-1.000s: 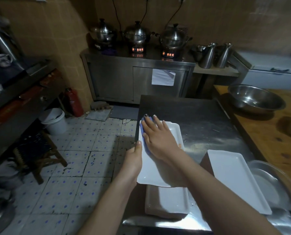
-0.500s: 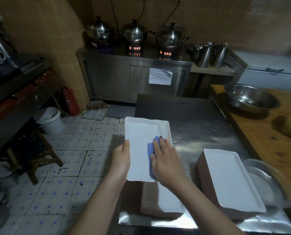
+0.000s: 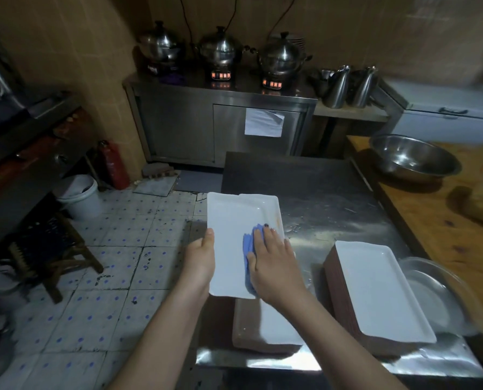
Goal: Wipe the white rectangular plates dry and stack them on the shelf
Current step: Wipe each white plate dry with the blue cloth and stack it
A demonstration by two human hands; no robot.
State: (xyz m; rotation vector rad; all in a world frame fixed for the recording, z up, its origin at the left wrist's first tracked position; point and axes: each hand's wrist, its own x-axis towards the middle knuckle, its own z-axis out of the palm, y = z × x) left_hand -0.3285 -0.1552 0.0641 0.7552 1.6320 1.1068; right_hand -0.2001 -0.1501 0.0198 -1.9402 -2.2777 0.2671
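My left hand (image 3: 201,258) grips the left long edge of a white rectangular plate (image 3: 231,220), held above the near left corner of the steel table (image 3: 333,215). My right hand (image 3: 274,263) lies flat on the plate's inner face and presses a blue cloth (image 3: 251,243) against it. Under the held plate a stack of plates (image 3: 274,325) with brown sides rests on the table. A second stack (image 3: 380,291) with a white top plate stands to the right.
A clear lid or dish (image 3: 442,294) lies right of the second stack. A steel bowl (image 3: 411,156) sits on the wooden counter (image 3: 437,220) at right. Pots (image 3: 220,49) stand on a steel cabinet at the back. A stool (image 3: 49,246) and bucket (image 3: 80,195) are on the floor left.
My right hand slid the blue cloth from the plate's far end back toward its near half. The plate shifted slightly left and nearer in my left hand.
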